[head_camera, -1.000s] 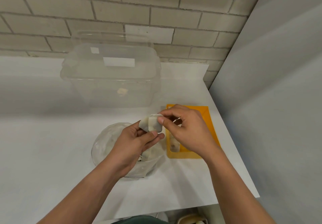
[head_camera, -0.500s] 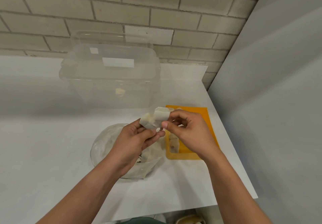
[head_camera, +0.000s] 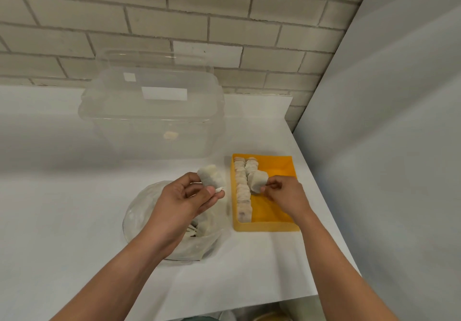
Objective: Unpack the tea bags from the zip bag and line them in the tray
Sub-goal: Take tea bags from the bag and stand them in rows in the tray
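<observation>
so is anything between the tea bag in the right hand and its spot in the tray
Nothing visible does. The right hand pinches the tea bag right over the orange tray, at the near end of the short second row, and the tray floor there is bare. The full first row lies to its left.

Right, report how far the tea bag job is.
Done: the tray holds one full row and the start of a second row. In hand: the right hand holds a tea bag at it; the left hand holds a small stack. Left: the zip bag seems to hold more.
</observation>
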Action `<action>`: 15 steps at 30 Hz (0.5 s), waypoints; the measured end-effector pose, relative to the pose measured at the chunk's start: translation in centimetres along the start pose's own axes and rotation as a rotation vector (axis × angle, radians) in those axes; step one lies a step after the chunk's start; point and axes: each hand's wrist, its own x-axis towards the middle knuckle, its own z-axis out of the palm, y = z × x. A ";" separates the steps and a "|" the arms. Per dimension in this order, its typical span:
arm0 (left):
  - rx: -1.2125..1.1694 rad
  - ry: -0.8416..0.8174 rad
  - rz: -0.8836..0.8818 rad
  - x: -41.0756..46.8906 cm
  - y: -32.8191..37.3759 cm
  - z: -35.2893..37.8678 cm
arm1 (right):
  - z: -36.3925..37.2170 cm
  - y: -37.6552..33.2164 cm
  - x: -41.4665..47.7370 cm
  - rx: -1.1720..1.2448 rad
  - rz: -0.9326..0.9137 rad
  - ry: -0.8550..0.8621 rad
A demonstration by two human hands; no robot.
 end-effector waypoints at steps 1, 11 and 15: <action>0.005 0.006 0.005 0.0 0.1 0.0 | 0.3 0.4 0.3 -0.029 0.005 -0.038; 0.049 0.060 0.004 0.2 0.1 -0.4 | 2.3 1.3 1.6 -0.125 0.090 -0.042; 0.012 0.066 -0.010 0.3 0.0 -0.4 | 2.5 1.0 1.7 -0.183 0.083 -0.048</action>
